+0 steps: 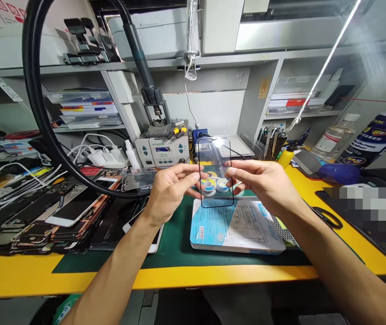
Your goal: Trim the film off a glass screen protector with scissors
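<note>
A clear glass screen protector (215,155) with a black border is held upright in the air above the green mat (176,239). My left hand (169,189) pinches its left edge between thumb and fingers. My right hand (264,180) pinches its right edge the same way. Below the glass lies a blue and white packet (236,225) on a perforated metal plate (281,232). Small round tins (215,184) show through the glass.
A pile of phones and screens (44,216) fills the left of the yellow bench (179,275). A soldering station (162,149) stands at the back with a thick black hose (34,90) looping over it. Scissors (328,217), a blue tool (338,174) and bottles (335,135) lie at the right.
</note>
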Action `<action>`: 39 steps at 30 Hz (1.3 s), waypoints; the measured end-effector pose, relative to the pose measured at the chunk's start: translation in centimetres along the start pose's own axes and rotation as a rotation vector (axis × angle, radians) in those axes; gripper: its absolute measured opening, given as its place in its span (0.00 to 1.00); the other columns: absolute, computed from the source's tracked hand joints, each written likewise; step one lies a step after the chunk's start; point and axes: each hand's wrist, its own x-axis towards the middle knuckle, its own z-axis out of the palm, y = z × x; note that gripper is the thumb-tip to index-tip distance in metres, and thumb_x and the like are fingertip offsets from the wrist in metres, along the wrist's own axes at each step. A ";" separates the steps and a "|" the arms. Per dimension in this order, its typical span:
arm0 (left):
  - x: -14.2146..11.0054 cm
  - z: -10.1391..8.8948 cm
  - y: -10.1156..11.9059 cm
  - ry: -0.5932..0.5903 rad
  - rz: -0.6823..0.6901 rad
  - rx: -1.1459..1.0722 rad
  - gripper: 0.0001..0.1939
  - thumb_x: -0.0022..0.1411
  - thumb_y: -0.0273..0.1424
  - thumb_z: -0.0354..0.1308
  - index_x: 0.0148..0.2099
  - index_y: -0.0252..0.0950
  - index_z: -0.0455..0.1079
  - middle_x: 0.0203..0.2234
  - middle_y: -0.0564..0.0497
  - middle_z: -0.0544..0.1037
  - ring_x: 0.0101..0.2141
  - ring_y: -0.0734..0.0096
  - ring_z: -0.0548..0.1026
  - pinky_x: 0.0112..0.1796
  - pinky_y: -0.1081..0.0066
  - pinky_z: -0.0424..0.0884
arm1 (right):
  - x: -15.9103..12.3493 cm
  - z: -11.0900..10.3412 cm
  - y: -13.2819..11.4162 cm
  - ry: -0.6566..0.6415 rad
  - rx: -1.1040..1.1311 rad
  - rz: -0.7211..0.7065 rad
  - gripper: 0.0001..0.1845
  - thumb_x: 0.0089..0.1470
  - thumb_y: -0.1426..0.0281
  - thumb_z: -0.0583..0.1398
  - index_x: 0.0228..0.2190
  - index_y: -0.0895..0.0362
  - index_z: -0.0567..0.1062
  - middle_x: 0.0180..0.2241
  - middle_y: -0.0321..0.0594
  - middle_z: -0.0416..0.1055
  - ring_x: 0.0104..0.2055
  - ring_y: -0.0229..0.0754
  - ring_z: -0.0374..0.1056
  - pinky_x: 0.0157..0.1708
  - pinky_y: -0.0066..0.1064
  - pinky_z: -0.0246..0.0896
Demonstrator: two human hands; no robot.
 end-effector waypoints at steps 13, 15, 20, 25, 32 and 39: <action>0.0 0.2 0.3 0.001 -0.020 -0.003 0.14 0.61 0.31 0.66 0.46 0.27 0.77 0.36 0.42 0.84 0.30 0.66 0.80 0.28 0.67 0.82 | -0.2 0.2 -0.3 0.009 -0.016 0.013 0.18 0.40 0.64 0.77 0.35 0.59 0.86 0.26 0.40 0.80 0.26 0.39 0.73 0.23 0.27 0.71; 0.0 0.2 0.2 0.002 -0.018 -0.002 0.14 0.61 0.31 0.67 0.46 0.28 0.78 0.37 0.42 0.84 0.30 0.67 0.79 0.28 0.67 0.82 | -0.2 0.2 -0.3 0.002 -0.021 0.011 0.18 0.40 0.64 0.76 0.34 0.59 0.86 0.26 0.40 0.80 0.25 0.38 0.72 0.23 0.27 0.71; -0.2 0.1 0.3 0.003 -0.014 0.004 0.14 0.61 0.32 0.67 0.46 0.28 0.78 0.37 0.41 0.84 0.30 0.66 0.80 0.27 0.66 0.81 | -0.1 0.2 -0.3 -0.012 -0.025 -0.003 0.16 0.41 0.64 0.76 0.34 0.57 0.86 0.27 0.39 0.80 0.26 0.38 0.73 0.24 0.27 0.72; -0.2 0.3 0.4 0.008 -0.020 0.006 0.14 0.61 0.32 0.67 0.46 0.28 0.78 0.36 0.41 0.84 0.30 0.66 0.79 0.28 0.66 0.81 | -0.1 0.1 -0.4 -0.001 -0.035 0.005 0.18 0.41 0.63 0.75 0.35 0.58 0.86 0.28 0.40 0.80 0.26 0.39 0.72 0.24 0.28 0.72; -0.2 0.4 0.6 0.016 -0.030 0.001 0.14 0.60 0.33 0.67 0.46 0.29 0.78 0.37 0.41 0.84 0.30 0.65 0.79 0.28 0.66 0.81 | -0.2 0.3 -0.6 -0.006 -0.052 -0.002 0.18 0.41 0.63 0.75 0.35 0.57 0.86 0.27 0.40 0.80 0.27 0.40 0.72 0.25 0.29 0.72; -0.2 0.3 0.6 0.013 -0.033 -0.003 0.14 0.60 0.33 0.67 0.46 0.29 0.79 0.37 0.41 0.84 0.30 0.65 0.80 0.28 0.65 0.81 | -0.2 0.2 -0.5 -0.001 -0.042 -0.001 0.18 0.40 0.63 0.76 0.35 0.57 0.87 0.28 0.40 0.80 0.27 0.39 0.72 0.25 0.29 0.72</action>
